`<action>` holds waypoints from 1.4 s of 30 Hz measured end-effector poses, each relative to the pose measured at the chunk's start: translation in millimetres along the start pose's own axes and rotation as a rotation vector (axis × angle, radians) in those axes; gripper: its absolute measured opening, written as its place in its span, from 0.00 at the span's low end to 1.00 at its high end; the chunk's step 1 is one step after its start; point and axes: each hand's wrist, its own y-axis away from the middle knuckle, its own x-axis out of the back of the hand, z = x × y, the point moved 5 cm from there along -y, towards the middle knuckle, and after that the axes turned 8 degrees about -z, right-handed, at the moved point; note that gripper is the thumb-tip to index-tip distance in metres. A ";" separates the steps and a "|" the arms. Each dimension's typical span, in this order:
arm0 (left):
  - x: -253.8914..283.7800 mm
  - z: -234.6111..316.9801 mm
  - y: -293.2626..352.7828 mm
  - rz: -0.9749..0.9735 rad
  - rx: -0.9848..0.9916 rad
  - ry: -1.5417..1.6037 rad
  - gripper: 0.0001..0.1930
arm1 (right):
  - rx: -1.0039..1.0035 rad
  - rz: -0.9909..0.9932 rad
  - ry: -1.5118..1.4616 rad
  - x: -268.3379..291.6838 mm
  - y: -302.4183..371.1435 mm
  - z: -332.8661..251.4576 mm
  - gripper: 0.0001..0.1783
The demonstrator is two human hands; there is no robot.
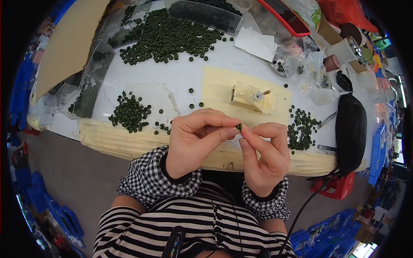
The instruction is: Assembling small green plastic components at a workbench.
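Note:
My left hand [195, 139] pinches a small dark green disc-shaped piece [238, 127] between thumb and forefinger, above the table's near edge. Fingertips of my right hand [266, 155] meet the same piece from the other side. Behind my hands a small block fixture [254, 98], wrapped in yellowish tape with a thin peg on top, stands on a pale yellow sheet [215, 79]. A loose pile of green pieces [129, 114] lies left of my left hand. Another scatter of green pieces [302, 129] is spread right of my right hand.
A large heap of green pieces [172, 36] covers the table's far side, beside clear plastic trays [97, 81]. White paper [256, 43], a red-framed phone-like device [286, 17], plastic bags [297, 64] and a black pouch [350, 129] stand around. Tweezers [329, 119] lie near the pouch.

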 end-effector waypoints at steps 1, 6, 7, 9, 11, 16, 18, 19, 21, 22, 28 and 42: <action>0.3 0.2 -0.1 -0.003 0.004 -0.001 0.10 | 0.002 -0.001 0.004 -0.1 -0.2 -0.4 0.18; 0.5 -0.6 0.4 0.010 0.012 0.017 0.10 | 0.005 -0.009 0.010 -0.2 -1.1 -1.2 0.17; 0.8 -1.2 0.2 0.010 0.008 0.017 0.10 | -0.003 -0.007 0.006 -0.1 -1.1 -0.8 0.17; 0.7 -0.9 0.1 0.017 0.003 0.007 0.10 | -0.019 -0.003 -0.001 -0.4 -0.6 0.1 0.17; -0.2 -0.2 0.2 0.029 0.002 -0.011 0.11 | -0.041 0.002 -0.008 -0.5 0.9 2.2 0.17; 0.6 0.1 0.2 0.008 -0.006 -0.052 0.11 | -0.039 0.010 0.008 -0.1 2.0 2.7 0.17; 0.5 0.6 0.2 0.007 -0.008 -0.062 0.12 | -0.014 0.023 0.022 -0.2 1.7 2.2 0.17; 0.1 0.7 0.2 0.010 -0.009 -0.059 0.12 | -0.003 0.021 0.034 -0.2 1.1 1.5 0.17; 0.1 0.7 0.1 0.014 -0.013 -0.054 0.12 | 0.020 0.019 0.059 0.3 0.0 0.0 0.17; 0.3 0.0 0.2 0.014 -0.014 -0.053 0.11 | 0.025 0.019 0.065 0.2 0.0 -0.1 0.18; -0.2 1.7 -0.5 0.009 -0.041 -0.082 0.11 | 0.053 0.008 0.095 0.5 -0.3 -1.8 0.18; -0.7 1.2 0.0 -0.013 -0.053 -0.131 0.12 | 0.088 -0.005 0.101 1.6 -0.4 -3.6 0.19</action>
